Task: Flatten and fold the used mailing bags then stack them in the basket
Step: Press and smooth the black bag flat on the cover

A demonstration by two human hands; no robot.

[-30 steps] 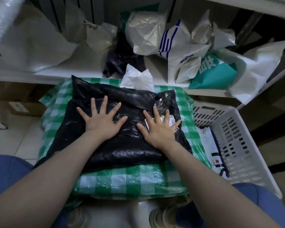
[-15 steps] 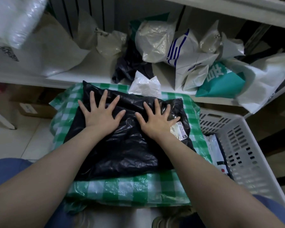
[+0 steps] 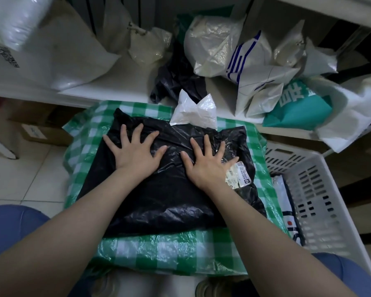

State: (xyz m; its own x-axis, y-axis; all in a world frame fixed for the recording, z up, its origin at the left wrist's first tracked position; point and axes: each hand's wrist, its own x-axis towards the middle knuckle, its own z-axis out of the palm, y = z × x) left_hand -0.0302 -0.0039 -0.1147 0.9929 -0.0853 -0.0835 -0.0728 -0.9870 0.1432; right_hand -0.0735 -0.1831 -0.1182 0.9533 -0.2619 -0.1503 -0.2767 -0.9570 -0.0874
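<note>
Hands: my left hand [image 3: 135, 154] and right hand [image 3: 208, 166] both lie flat with fingers spread, palms pressing down; neither pinches anything.
Bag: the black mailing bag [image 3: 159, 202] lies across the green-checked bench [image 3: 159, 251], under both palms, crumpled and somewhat puffed towards me.
Air risk: I judge the flattening is not finished. If I press only at the middle, trapped air may bulge elsewhere and the fold may spring open.
Slip risk: this is glossy film on a glossy cover. A hard push away from me could slide the whole bag instead of smoothing it.
Label risk: the shipping label [image 3: 237, 174] sits beside my right little finger. Its stiff patch could pull a crease crooked.
Neighbour risk: the small white bag [image 3: 193, 113] touches the far edge, so lifting that edge to fold could tip it off the bench.
Basket risk: the basket [image 3: 321, 189], just right of the bench, already holds a folded bag [image 3: 287, 206]. A loosely folded black one could unfurl on top.
</note>
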